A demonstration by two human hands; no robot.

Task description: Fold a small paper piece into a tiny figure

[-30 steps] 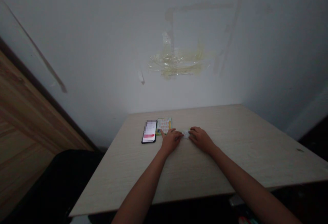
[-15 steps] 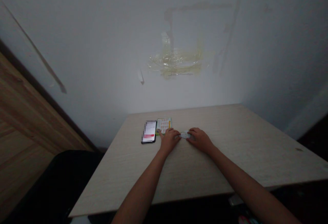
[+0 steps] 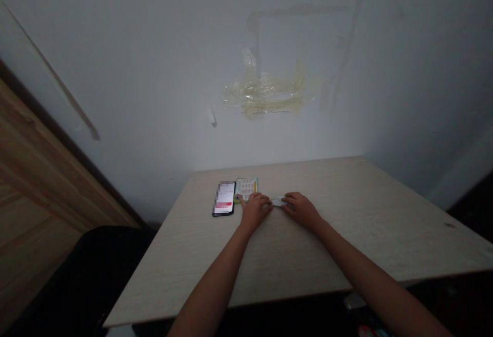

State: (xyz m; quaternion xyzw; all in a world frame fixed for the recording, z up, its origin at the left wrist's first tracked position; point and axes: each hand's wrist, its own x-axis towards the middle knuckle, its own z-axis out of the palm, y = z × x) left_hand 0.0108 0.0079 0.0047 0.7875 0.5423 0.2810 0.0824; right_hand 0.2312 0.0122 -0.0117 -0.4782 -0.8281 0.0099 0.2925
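Note:
Both my hands rest on the pale wooden table point(image 3: 346, 234) near its far edge. My left hand point(image 3: 254, 209) and my right hand point(image 3: 301, 208) meet over a small whitish piece of paper point(image 3: 277, 202). The fingertips of both pinch or press it against the tabletop. Most of the paper is hidden under my fingers. Just left of my left hand lies a small colourful printed card point(image 3: 246, 188), and left of that a phone point(image 3: 224, 198) with a lit screen.
A grey wall with old tape residue point(image 3: 265, 93) rises right behind the table. A wooden panel point(image 3: 34, 193) stands at the left. A dark seat or bag point(image 3: 77, 280) sits below the table's left corner.
The paper between my fingers looks flatter and lower now than a second ago. Both hands have stayed nearly in place, with only small finger movements.

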